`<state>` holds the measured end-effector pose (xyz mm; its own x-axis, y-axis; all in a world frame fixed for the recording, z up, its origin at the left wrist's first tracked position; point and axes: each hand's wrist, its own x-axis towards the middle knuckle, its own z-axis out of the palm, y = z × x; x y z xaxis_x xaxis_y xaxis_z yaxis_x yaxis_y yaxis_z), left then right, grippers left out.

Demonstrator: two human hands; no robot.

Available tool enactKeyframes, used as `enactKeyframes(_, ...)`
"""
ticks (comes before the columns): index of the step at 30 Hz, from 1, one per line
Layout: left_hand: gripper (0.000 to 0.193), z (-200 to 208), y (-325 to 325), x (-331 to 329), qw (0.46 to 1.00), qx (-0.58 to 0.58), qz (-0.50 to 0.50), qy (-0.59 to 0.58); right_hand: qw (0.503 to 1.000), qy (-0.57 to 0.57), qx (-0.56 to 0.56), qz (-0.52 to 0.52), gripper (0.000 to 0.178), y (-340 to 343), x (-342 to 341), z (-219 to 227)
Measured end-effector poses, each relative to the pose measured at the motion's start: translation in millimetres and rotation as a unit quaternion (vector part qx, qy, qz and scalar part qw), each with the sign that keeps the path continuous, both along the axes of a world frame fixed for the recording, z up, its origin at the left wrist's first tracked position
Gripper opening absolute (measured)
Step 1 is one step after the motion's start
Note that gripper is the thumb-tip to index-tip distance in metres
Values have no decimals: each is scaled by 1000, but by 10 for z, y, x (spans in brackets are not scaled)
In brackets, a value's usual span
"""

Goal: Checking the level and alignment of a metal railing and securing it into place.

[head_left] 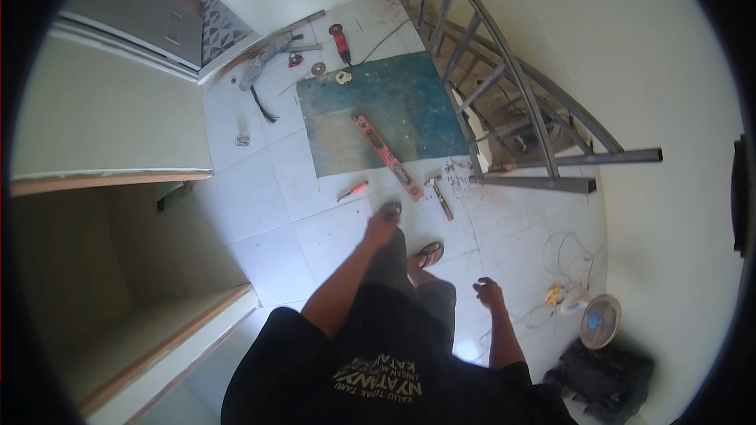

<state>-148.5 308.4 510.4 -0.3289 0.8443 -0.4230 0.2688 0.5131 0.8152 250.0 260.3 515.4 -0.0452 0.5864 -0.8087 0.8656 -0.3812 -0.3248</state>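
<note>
My left hand (pixel 381 230) hangs over my left sandal; its fingers are too small and shaded to make out. Low at my right side, my right hand (pixel 490 294) is curled, with something small and dark at its fingers that I cannot make out. Ahead of my feet a red spirit level (pixel 387 157) lies slanting from a blue-green sheet (pixel 425 94) onto the white tiles. A hammer (pixel 441 200) lies to the right of its near end. On the left is a screwdriver-like tool with a red handle (pixel 358 188). Neither hand touches these tools.
Metal railing (pixel 504 71) rises beside a floor opening at the far right. A red angle grinder (pixel 340 43) and its cord lie beyond the sheet, near a grey bundle (pixel 264 61). A fan (pixel 601 321) and a black bag (pixel 606 378) stand at the right, by loose cables.
</note>
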Motion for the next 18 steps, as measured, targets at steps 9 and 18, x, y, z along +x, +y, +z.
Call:
enactKeyframes(9,31,-1659,61,813,867,-138,-479,7,984,89,106,111,42,1352,-1481,-2070)
enactKeyframes(18,48,-1985,360,378,888,21,-460,27,909,66,325,252,60,2266,-3738,-4706)
